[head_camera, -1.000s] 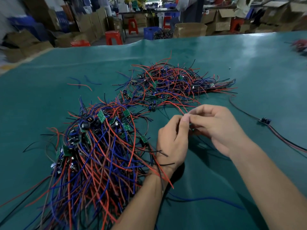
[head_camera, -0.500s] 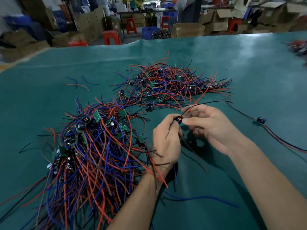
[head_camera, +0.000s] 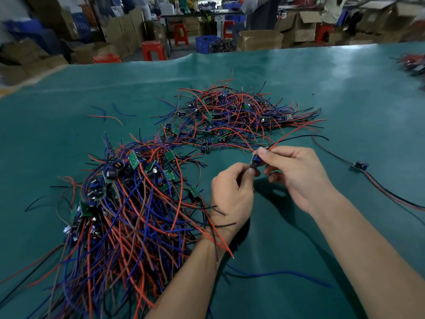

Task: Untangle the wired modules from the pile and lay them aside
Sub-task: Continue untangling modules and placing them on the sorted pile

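Fingertips of our left hand point(head_camera: 232, 194) and right hand point(head_camera: 296, 171) pinch one wired module point(head_camera: 255, 160), lifted just right of the near wire pile point(head_camera: 128, 203). Separation underway, we judge; next, lay it beside the set-aside module point(head_camera: 359, 166) farther right.

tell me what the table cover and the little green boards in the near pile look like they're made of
Table cover: looks like smooth teal vinyl or rubbery sheet, semi-gloss; it reflects light in soft patches and ripples at its far edge.
Green boards: likely rigid circuit board, matte green, flat rectangles carrying dark components, lying in the near pile of red, blue and black wires. Exact material cannot be confirmed.
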The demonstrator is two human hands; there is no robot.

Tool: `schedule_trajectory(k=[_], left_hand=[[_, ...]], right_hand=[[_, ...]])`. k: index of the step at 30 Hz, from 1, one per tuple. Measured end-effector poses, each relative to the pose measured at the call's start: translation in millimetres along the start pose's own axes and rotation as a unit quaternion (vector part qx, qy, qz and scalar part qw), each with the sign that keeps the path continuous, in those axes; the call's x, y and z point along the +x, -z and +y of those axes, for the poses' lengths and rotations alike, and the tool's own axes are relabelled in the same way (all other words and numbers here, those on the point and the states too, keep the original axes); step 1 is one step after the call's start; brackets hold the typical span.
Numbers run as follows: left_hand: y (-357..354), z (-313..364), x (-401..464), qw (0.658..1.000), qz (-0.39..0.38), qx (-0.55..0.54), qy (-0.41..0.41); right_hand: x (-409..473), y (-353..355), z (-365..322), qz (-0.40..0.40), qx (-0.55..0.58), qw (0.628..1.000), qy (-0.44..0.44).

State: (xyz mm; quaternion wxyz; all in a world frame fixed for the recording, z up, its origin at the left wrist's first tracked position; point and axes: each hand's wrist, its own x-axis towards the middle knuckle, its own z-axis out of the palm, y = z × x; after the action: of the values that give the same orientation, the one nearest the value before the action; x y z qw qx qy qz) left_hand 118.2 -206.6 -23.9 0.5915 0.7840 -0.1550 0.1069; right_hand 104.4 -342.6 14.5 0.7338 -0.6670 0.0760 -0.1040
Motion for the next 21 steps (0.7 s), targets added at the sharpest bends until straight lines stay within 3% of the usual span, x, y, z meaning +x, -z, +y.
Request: schedule_trajectory(k=[6,13,17,19,21], left_hand=[[-0.6,2.1,-2.5,1.0,-0.026,0.002,-0.018],[-1.2,1.9,-5.6,0.999,-0.037,0.018,-0.028],[-0.5,0.4,-3.2,1.0,0.009,0.004,-0.02],[0.1,-0.3,-1.5,0.999,0.039,-0.013,-0.004],[0.7,-0.1,-1.2,0.998,0.058,-0.014,0.004]], right_hand=[[9.0,18.6,-1.4,0.144,-0.121,0.979,0.08],[14.8,53.8,-11.2,0.314,-0.019,0.945,0.095],[14.5,55.3,-9.8,0.414,0.034,0.907,0.068],[15.0,51.0,-8.5,0.426,0.025,0.904,0.037],[14.1,40.8,-8.0,0.348,-0.014,0.938,0.003]])
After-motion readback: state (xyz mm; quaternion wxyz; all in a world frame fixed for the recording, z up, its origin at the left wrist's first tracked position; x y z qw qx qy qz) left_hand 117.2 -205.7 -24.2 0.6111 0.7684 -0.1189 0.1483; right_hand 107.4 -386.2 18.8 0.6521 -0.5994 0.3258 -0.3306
